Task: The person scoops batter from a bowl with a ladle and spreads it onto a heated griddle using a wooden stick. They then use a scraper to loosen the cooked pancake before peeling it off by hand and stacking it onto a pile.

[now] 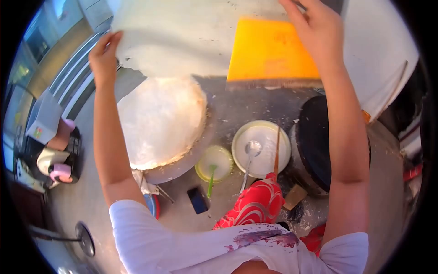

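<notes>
A large pale sheet (182,45) spans the top of the view. My left hand (106,48) pinches its left edge, thumb and fingers together. My right hand (315,23) is at the upper right, its fingers bent and partly cut off by the frame's top edge; what they hold is hidden. Just left of that hand and forearm lies an orange rectangular piece (273,52) with a frayed lower edge. Below the sheet, a thick stack of round white sheets (162,121) rests on a round grey support (182,166).
Near my knees stand a bowl of white liquid (261,148) with a ladle, a smaller bowl (214,163) with a green spoon, and a black round lid (317,141). A phone (197,200) lies on the floor. A scooter (57,162) is at the left.
</notes>
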A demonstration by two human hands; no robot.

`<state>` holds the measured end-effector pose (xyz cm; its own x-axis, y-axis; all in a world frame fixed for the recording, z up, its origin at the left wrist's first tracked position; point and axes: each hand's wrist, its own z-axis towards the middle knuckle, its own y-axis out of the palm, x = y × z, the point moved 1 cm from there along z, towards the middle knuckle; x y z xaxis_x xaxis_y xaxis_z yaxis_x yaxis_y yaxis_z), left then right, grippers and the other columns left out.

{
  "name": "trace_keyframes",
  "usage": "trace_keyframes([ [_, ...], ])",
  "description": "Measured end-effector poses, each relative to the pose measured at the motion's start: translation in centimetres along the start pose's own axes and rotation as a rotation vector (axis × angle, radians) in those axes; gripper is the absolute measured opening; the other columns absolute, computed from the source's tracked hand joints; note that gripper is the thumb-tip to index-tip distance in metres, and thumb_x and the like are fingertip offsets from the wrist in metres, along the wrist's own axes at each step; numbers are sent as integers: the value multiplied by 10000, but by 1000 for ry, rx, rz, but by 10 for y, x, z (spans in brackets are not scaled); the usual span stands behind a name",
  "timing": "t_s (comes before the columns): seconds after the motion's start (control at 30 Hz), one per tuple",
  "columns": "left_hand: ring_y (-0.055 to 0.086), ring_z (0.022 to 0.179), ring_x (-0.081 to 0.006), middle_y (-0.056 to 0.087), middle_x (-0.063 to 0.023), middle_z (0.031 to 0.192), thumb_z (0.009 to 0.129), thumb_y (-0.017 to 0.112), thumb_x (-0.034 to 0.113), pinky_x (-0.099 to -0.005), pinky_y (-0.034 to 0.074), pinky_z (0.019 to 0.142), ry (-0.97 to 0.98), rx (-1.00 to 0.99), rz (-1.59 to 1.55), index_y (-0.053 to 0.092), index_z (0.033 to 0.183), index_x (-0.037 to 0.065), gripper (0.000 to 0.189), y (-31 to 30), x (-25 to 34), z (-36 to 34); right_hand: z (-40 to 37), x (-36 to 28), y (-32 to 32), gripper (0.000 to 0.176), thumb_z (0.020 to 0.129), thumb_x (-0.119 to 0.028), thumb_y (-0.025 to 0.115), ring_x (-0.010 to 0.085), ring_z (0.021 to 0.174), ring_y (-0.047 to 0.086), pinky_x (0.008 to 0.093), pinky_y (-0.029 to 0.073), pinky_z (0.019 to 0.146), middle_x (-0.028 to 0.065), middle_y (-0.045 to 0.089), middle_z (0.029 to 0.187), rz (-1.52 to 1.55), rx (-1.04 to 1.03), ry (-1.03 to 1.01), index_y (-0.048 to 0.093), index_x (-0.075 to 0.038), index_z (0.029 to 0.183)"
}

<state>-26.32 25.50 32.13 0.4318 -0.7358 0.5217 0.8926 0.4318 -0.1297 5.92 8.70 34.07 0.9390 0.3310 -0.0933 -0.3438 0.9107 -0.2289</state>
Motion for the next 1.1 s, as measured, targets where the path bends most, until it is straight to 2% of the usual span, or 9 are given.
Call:
trace_keyframes([
  [0.1, 536, 784, -84, 624, -47, 868, 802, 552, 18, -215, 418, 718, -13, 73, 139, 629, 937, -8, 157, -86, -38, -49, -52, -15, 41, 193, 721, -66, 601, 236, 645, 606, 297, 483, 546, 58, 636, 918, 349, 90, -226, 628, -138, 898],
  [0.2, 546, 1023, -194, 591, -101, 1085, 725, 463, -129, -280, 396, 889, 93, -34, 325, 600, 1007, -3, 337, -135, -67, -135, -130, -48, 75, 226, 679, -26, 604, 228, 637, 607, 298, 487, 548, 47, 630, 960, 412, -205, -125, 623, -130, 879],
  [0.27, 534, 1047, -215, 579, -107, 1103, 707, 456, -147, -300, 395, 903, 65, -104, 427, 601, 1009, 9, 370, -154, -111, -193, -185, -52, 114, 250, 692, -50, 604, 240, 663, 607, 306, 491, 557, 46, 613, 1010, 465, -386, -21, 612, -151, 921],
  [0.33, 482, 1115, -239, 578, -113, 1092, 706, 493, -128, -329, 370, 937, -225, -200, 307, 609, 981, 16, 331, -163, -141, -242, -220, -57, 132, 288, 703, -63, 603, 246, 685, 608, 313, 494, 571, 49, 596, 1054, 477, -489, 16, 601, -167, 971],
  [0.4, 494, 1090, -277, 595, -106, 1027, 703, 509, -105, -352, 398, 910, -160, -347, 431, 628, 914, 30, 277, -170, -164, -271, -243, -56, 137, 388, 729, -90, 597, 258, 734, 609, 332, 499, 616, 57, 551, 1133, 380, -762, 136, 545, -207, 1095],
  [0.5, 504, 1066, -289, 600, -104, 998, 706, 533, -72, -360, 419, 880, -261, -428, 502, 632, 891, 36, 236, -175, -188, -286, -264, -38, 129, 469, 737, -79, 614, 248, 935, 580, 308, 504, 672, 82, 513, 1187, 366, -784, 274, 496, -184, 1178],
  [0.7, 515, 1056, -286, 611, -111, 967, 724, 528, -62, -357, 435, 857, -255, -405, 537, 631, 847, 26, 183, -179, -195, -279, -273, 38, 71, 393, 728, -62, 613, 245, 967, 561, 291, 444, 813, 122, 558, 1104, 198, -654, 514, 537, -91, 1112],
  [1.03, 491, 1063, -295, 591, -92, 1009, 688, 523, -48, -376, 409, 873, -273, -528, 611, 639, 861, 50, 231, -183, -182, -288, -335, 110, 36, 291, 867, -230, 523, 156, 851, 557, 252, 436, 749, 70, 592, 977, 412, -362, 1566, 560, 3, 1037],
  [1.1, 465, 1077, -320, 562, -110, 1057, 623, 514, -56, -400, 393, 880, -64, -544, 980, 631, 887, 48, 307, -172, -156, -286, -318, 92, 40, 358, 876, -318, 494, 176, 894, 551, 279, 425, 788, 73, 579, 1026, 427, -393, 1948, 546, -22, 1070],
])
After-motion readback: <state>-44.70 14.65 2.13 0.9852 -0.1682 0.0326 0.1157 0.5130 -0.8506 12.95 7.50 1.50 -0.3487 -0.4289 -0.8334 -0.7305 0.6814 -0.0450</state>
